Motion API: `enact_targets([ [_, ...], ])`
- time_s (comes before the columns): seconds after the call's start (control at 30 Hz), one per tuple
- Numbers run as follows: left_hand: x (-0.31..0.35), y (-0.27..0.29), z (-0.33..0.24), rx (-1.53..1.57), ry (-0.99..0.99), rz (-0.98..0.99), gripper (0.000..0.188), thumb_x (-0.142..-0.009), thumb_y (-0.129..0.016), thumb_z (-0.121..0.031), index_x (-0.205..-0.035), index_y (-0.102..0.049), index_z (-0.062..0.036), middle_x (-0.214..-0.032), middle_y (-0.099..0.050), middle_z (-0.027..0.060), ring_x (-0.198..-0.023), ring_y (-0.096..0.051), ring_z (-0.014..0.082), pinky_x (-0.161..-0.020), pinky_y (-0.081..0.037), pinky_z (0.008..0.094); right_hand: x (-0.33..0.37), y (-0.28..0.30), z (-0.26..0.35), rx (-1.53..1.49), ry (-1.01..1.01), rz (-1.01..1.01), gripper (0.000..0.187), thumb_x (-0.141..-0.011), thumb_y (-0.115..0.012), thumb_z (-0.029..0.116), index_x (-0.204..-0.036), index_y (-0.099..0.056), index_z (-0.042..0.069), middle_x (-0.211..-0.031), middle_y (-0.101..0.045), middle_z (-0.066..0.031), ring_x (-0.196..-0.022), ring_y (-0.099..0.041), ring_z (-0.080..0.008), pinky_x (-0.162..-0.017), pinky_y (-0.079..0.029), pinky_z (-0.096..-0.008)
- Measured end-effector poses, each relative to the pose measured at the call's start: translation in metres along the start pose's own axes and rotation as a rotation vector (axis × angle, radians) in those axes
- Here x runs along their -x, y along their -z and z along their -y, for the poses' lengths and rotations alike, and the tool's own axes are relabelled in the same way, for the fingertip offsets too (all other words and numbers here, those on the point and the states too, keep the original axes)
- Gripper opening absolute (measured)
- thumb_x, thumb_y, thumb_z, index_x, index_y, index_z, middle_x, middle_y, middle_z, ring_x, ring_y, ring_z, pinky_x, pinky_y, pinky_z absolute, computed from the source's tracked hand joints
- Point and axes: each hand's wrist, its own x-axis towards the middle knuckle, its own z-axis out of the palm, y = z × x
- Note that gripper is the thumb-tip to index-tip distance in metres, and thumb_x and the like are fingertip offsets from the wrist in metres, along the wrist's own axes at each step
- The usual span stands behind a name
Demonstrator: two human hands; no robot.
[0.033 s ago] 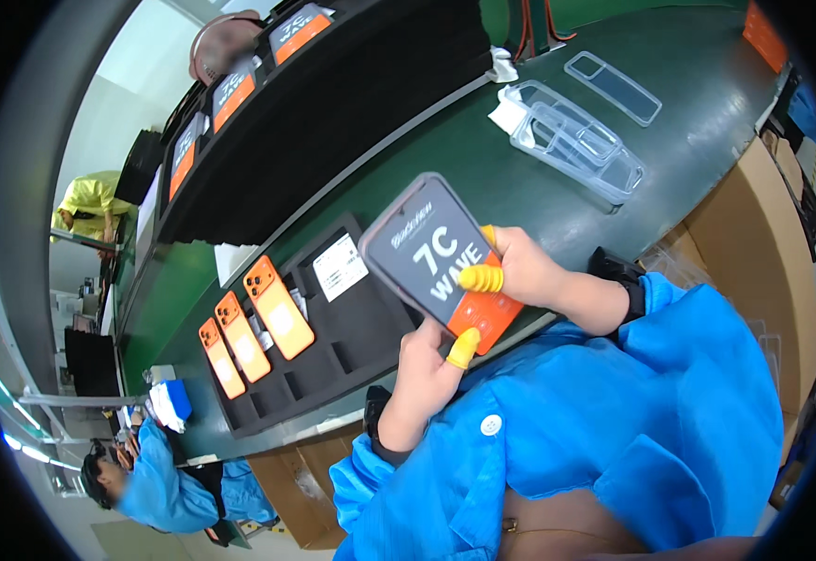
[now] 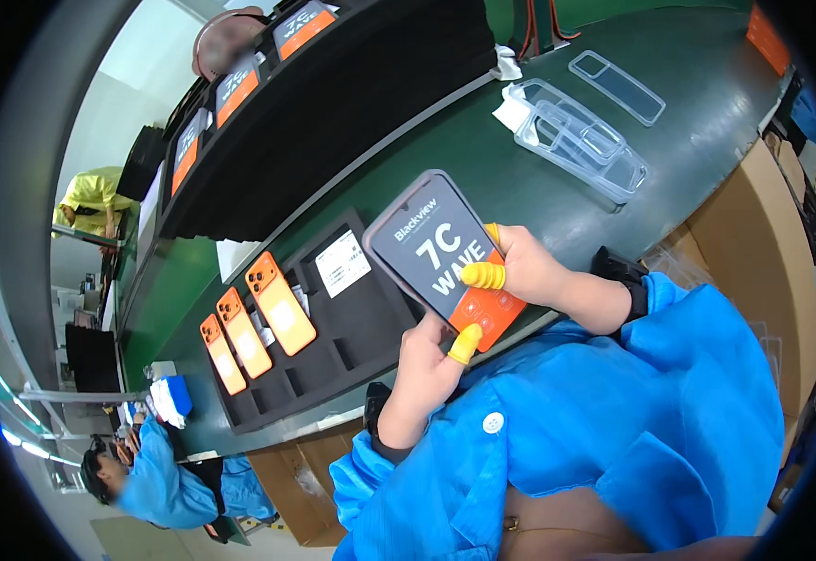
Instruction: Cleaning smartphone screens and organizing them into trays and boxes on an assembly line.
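Note:
A smartphone [image 2: 431,238] with a dark grey and orange printed film over its front is held tilted in front of me. Its edge is wrapped by a greyish rim that looks like a case. My left hand [image 2: 427,363] grips the lower left corner, thumb in a yellow finger cot on the orange part. My right hand [image 2: 528,269] closes on the right edge, with yellow cots on the digits that show. The fingers behind the phone are hidden. Just left lies a black compartment tray [image 2: 357,323] carrying orange phones [image 2: 282,313] and a white label [image 2: 342,265].
Clear phone cases [image 2: 581,140] lie stacked on the green table [image 2: 698,93], with another clear case [image 2: 617,89] beyond. A raised black rack [image 2: 371,103] holds more film-covered phones [image 2: 237,92]. Cardboard boxes [image 2: 754,243] stand by the table's near edge. A person in blue [image 2: 170,486] sits at far left.

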Motion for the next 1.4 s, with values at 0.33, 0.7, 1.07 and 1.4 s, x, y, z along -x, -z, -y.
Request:
enact_targets([
  [0.33, -0.006, -0.014, 0.019, 0.055, 0.001, -0.087, 0.02, -0.077, -0.057, -0.008, -0.093, -0.053, 0.0016, -0.071, -0.06, 0.0121, -0.067, -0.06, 0.0193, -0.061, -0.044, 0.026, 0.003, 0.002, -0.008, 0.22, 0.157, -0.096, 0.03, -0.071, -0.067, 0.015, -0.093, -0.054, 0.0, -0.084, -0.059, -0.0045, -0.076, -0.054, -0.0097, -0.069, -0.044, -0.0241],
  [0.7, -0.007, -0.02, 0.021, -0.18, -0.003, -0.158, 0.019, -0.076, -0.057, -0.01, -0.09, -0.054, 0.0019, -0.068, -0.06, 0.0162, -0.064, -0.061, 0.0292, -0.056, -0.047, 0.0318, -0.002, -0.003, -0.011, 0.105, 0.306, -0.176, 0.032, -0.071, -0.067, 0.022, -0.09, -0.054, 0.0, -0.081, -0.058, -0.0063, -0.073, -0.054, -0.0103, -0.065, -0.044, -0.0233],
  [1.07, -0.001, -0.019, 0.02, -0.437, -0.047, -0.261, 0.016, -0.071, -0.059, -0.008, -0.083, -0.055, 0.0007, -0.064, -0.056, 0.0186, -0.058, -0.057, 0.0336, -0.051, -0.045, 0.0364, 0.001, -0.011, -0.016, 0.246, 0.485, -0.246, 0.029, -0.067, -0.069, 0.021, -0.083, -0.057, 0.0, -0.075, -0.055, -0.0085, -0.067, -0.055, -0.0175, -0.059, -0.043, -0.026],
  [1.4, 0.004, -0.009, 0.02, -0.435, -0.02, -0.146, 0.02, -0.075, -0.059, -0.016, -0.081, -0.054, 0.0026, -0.062, -0.056, 0.0186, -0.057, -0.057, 0.0334, -0.05, -0.045, 0.0364, 0.009, -0.014, -0.012, 0.269, 0.506, -0.155, 0.029, -0.068, -0.07, 0.017, -0.086, -0.057, -0.001, -0.082, -0.057, -0.0069, -0.072, -0.055, -0.0133, -0.062, -0.044, -0.0243],
])
